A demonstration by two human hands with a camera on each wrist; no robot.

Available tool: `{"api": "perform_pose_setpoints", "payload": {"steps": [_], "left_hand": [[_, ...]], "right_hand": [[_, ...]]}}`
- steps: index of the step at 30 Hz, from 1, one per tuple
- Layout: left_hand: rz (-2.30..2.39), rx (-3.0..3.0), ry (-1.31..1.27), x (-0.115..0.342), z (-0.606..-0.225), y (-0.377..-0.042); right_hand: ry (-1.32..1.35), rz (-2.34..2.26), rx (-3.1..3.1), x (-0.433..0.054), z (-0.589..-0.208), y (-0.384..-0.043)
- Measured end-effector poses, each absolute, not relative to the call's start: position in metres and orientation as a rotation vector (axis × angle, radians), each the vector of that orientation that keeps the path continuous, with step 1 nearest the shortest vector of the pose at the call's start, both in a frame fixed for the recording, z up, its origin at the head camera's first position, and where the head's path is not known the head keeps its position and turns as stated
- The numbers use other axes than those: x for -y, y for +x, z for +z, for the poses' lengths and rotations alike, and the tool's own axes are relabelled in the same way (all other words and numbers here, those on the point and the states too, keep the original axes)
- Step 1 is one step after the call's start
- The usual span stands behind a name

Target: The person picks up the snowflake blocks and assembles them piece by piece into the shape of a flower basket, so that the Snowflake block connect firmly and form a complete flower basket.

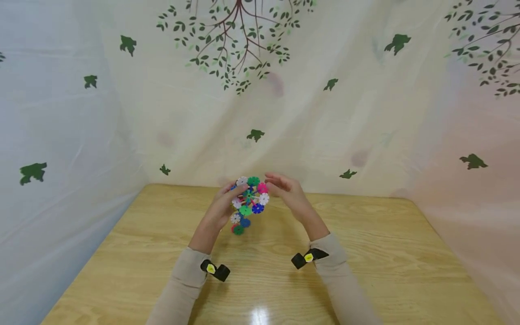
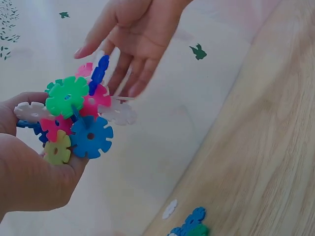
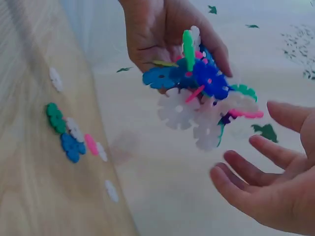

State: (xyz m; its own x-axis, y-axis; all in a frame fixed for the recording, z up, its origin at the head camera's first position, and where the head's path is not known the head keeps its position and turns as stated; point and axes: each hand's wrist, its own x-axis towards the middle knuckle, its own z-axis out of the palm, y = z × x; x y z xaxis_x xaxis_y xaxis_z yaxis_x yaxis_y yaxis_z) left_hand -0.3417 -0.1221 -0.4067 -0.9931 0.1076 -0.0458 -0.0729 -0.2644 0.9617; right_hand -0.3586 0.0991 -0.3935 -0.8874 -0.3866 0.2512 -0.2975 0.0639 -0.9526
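My left hand grips a cluster of interlocked plastic snowflake discs, in green, blue, pink, white and yellow, raised above the table. Slots around each disc's rim join it to its neighbours at varied angles. In the left wrist view the left thumb and palm wrap the near side of the cluster, by a light blue disc. My right hand hovers at the cluster's right side. Its fingers are spread and loosely bent in the right wrist view, with no disc between them.
Loose snowflake discs lie on the wooden table below the cluster: a green one, a blue one, a pink one and several white ones. A pale curtain with leaf prints hangs behind the table's far edge.
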Motion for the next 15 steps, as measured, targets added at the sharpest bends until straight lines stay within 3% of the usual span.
{"api": "perform_pose_setpoints", "payload": {"steps": [9,15], "left_hand": [[2.504,-1.568,0.085,0.1,-0.413,-0.339],[2.527,-1.406,0.281,0.085,-0.412,-0.335]], "right_hand": [[-0.658,-1.904,-1.886,-0.134,-0.41,-0.357],[-0.622,-1.991,-1.888,-0.151,-0.409,-0.354]]}}
